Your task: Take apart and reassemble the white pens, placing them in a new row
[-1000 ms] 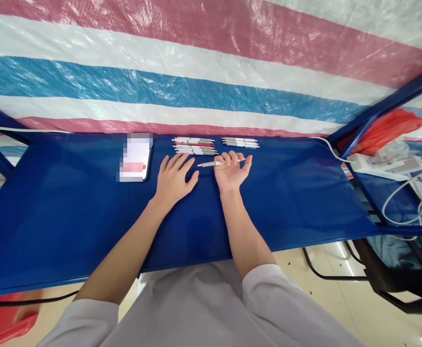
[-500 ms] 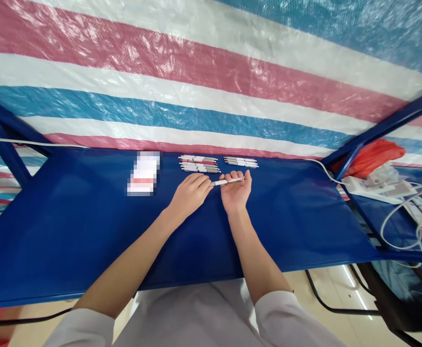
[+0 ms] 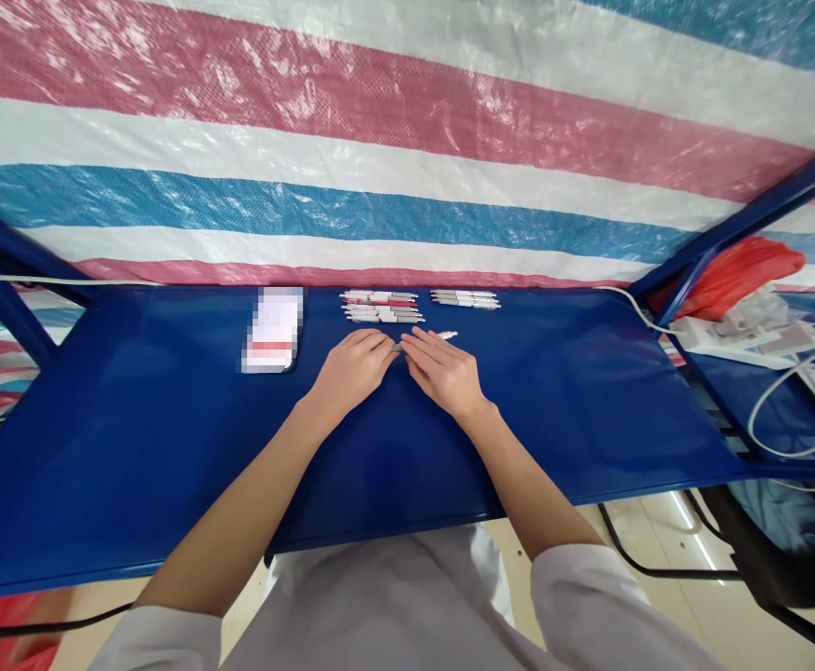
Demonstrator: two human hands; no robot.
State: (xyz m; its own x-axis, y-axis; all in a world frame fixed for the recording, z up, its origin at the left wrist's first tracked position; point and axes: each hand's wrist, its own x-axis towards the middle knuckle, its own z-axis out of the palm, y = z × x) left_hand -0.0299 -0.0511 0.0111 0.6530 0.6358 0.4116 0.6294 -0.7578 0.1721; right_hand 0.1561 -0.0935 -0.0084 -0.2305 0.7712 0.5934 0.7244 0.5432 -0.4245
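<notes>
My left hand [image 3: 352, 368] and my right hand [image 3: 441, 370] meet knuckles-up over the blue table [image 3: 134, 447], fingertips touching. Between them they pinch a white pen [image 3: 441, 335]; its white end sticks out beyond my right fingers and the tip sits at my left fingertips. Just behind the hands lies a pile of several white, grey and red pens [image 3: 381, 307]. A smaller row of white and grey pens [image 3: 465, 299] lies to its right.
A white card with a red band [image 3: 273, 330] lies left of the pens. A striped tarp [image 3: 379, 140] hangs behind the table. At the right, a power strip with white cables [image 3: 749, 340] and a red bag [image 3: 732, 270] sit on another blue frame.
My right hand has turned from palm-up to palm-down with the pen still in it. My left hand has moved from flat on the table to the pen's tip.
</notes>
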